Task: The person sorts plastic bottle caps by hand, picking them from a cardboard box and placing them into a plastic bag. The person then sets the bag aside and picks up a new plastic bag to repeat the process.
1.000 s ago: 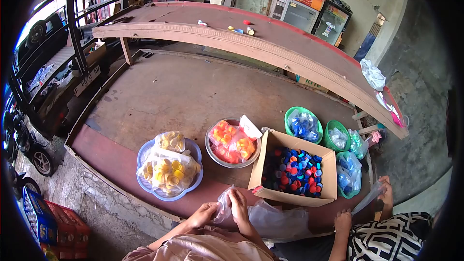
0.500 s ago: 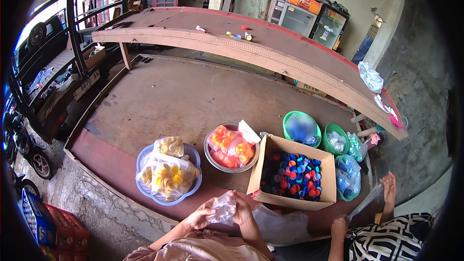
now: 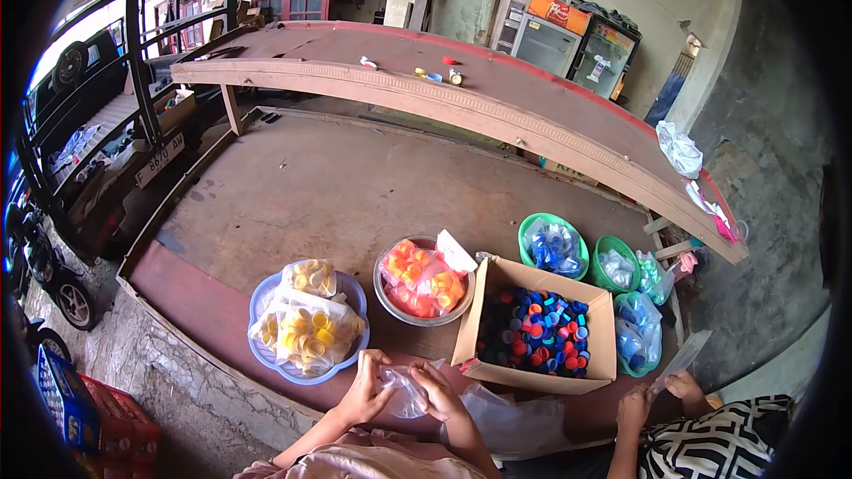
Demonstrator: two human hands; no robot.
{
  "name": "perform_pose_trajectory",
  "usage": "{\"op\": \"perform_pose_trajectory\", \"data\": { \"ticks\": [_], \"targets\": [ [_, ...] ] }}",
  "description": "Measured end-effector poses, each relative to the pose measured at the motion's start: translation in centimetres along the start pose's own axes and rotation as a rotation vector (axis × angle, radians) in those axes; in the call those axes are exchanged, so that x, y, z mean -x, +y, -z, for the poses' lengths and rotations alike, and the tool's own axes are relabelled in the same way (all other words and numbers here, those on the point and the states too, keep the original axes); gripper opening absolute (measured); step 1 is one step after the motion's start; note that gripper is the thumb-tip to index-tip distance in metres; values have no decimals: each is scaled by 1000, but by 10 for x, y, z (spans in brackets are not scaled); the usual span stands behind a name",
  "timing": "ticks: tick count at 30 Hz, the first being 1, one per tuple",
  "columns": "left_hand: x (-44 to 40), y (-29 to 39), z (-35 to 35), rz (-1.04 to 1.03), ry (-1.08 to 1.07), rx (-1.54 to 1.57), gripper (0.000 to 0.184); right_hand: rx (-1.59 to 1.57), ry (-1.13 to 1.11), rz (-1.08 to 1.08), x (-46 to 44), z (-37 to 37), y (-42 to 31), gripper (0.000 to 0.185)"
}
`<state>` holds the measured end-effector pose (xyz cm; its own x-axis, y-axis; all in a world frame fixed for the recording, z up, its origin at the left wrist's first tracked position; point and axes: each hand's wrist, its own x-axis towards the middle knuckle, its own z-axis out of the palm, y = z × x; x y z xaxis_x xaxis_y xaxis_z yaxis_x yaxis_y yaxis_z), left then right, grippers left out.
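Near the front of the table [image 3: 302,177], left hand [image 3: 364,390] and right hand [image 3: 438,393] pinch a clear bag [image 3: 404,396]. Such thin plastic probably wants light, even tension.

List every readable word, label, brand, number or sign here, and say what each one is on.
"F 8670 AW": on the number plate.
Orange sign: pale lettering, too blurred to read.
Carton beyond the raised shelf: green letters, partly hidden, not surely readable.
Blue crate: white marks, too blurred to read.
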<state>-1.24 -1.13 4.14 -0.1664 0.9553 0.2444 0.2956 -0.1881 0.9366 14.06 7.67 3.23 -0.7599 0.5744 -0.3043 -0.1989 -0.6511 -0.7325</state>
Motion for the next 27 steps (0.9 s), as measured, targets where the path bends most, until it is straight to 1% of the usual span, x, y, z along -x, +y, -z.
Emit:
{"op": "perform_pose_trajectory", "data": {
  "ticks": [1,2,5,6,9,10,11,12,13,14,15,16,17,18,19,21,22,24,27],
  "targets": [
    [-1,10,4,-80,12,-212,56,46,5,3,-1,3,3,12],
    [-2,16,2,-102,29,-308,51,83,21,-10,-2,2,2,11],
    [-5,21,1,-152,-98,-363,41,178,-3,22,-3,7,0,10],
    [-6,27,0,-197,-57,-383,36,224,-38,38,-4,9,-1,9],
    [-3,22,1,116,-198,-152,36,380,94,156,-1,2,-14,9],
    [-3,24,0,142,-179,-124,33,276,219,196,2,-5,-21,10],
    [-4,27,0,166,-160,-97,30,407,299,436,-13,19,-5,8],
    [-5,29,0,190,-139,-70,28,515,404,530,-14,20,-5,9],
    [-5,27,0,132,-74,-72,28,625,508,623,-14,19,-8,9],
    [-5,21,-2,73,-7,-74,28,481,463,588,-7,17,-9,14],
    [-4,14,-5,16,60,-75,29,546,413,535,1,10,-12,19],
    [-6,2,-10,-92,130,-12,24,609,362,479,7,3,-14,24],
    [-4,-2,-12,-11,119,87,22,671,312,424,14,-4,-16,29],
    [-4,-1,-14,70,107,186,21,864,163,487,20,-10,-22,48],
    [-5,0,-16,150,95,285,19,937,90,576,17,-3,-13,48],
    [-5,-1,-22,223,88,480,19,620,134,460,13,0,5,42],
    [-5,-2,-22,259,86,577,19,616,170,446,14,-1,6,39],
    [-5,-1,-21,234,112,562,24,605,243,416,20,-6,6,34],
    [-2,-12,-20,187,127,594,31,496,246,425,17,-2,14,28]
  ]
}}
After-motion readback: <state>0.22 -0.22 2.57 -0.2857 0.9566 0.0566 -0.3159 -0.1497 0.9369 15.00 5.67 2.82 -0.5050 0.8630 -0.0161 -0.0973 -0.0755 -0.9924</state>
